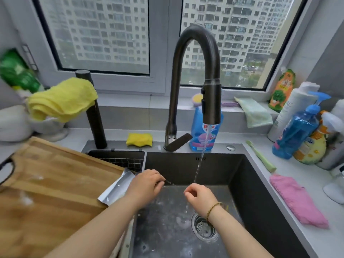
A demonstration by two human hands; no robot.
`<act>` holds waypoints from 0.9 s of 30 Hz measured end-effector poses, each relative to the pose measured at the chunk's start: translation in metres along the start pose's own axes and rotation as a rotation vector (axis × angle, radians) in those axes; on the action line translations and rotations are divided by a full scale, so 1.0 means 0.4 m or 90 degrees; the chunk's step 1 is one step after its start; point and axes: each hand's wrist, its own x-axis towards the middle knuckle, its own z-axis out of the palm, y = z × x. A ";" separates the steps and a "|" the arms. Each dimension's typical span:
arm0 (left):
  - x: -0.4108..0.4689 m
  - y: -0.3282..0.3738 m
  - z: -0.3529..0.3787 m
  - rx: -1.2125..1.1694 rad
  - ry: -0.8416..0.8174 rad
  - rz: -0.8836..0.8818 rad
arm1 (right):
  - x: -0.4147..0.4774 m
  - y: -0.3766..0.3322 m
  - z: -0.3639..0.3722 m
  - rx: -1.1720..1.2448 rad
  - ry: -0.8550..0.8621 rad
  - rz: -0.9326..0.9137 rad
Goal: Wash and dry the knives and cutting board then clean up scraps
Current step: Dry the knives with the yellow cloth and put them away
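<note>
Knife (116, 189) with wide silver blade lies across the right edge of the cutting board (52, 192) and the sink's left rim, blade flat side up, pointing left. Left hand (147, 185) grips its handle, fingers curled over it; a dark end pokes out past the fingertips. Handle itself mostly hidden. Right hand (198, 192) hangs over the basin, fingers loosely curled, holding nothing, bracelet (214, 207) on the wrist. Water stream (198, 170) falls just behind the right hand; can't tell if it hits the fingers.

Board is wooden, left of the sink (260, 202), white smears on its surface, dark handle cutout at its left end. Sink is dark, white specks on the floor, drain strainer (204, 227) near the right wrist. Wire basket (119, 161) sits in the back-left corner of the basin. Dark gooseneck faucet (195, 71) arches over the basin, running.

Yellow sponge (139, 139) on the back ledge left of the faucet base. Blue detergent bottle (200, 140) behind the spout. Yellow cloth (61, 99) draped beside a dark upright cylinder (95, 125). On the right counter: green toothbrush (260, 157), pink cloth (297, 200), blue pump bottle (296, 131) among other bottles. Pale green cloth (255, 112) hangs off the windowsill.
</note>
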 end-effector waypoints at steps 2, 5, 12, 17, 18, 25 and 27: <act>-0.039 -0.053 -0.018 -0.003 0.007 -0.058 | 0.012 -0.039 0.027 0.015 -0.030 -0.015; -0.105 -0.135 -0.062 0.022 0.027 -0.144 | 0.045 -0.112 0.066 0.042 -0.050 -0.045; -0.249 -0.324 -0.155 0.093 0.047 -0.296 | 0.125 -0.379 0.132 0.379 -0.112 -0.022; -0.300 -0.412 -0.170 0.158 0.027 -0.316 | 0.177 -0.624 0.128 0.549 -0.114 -0.008; -0.306 -0.429 -0.172 0.168 0.017 -0.309 | 0.183 -0.663 0.128 0.598 -0.139 0.008; -0.305 -0.456 -0.162 0.197 0.004 -0.291 | 0.206 -0.775 0.124 0.774 -0.230 0.038; -0.306 -0.460 -0.164 0.188 0.007 -0.289 | 0.206 -0.787 0.119 0.811 -0.206 0.028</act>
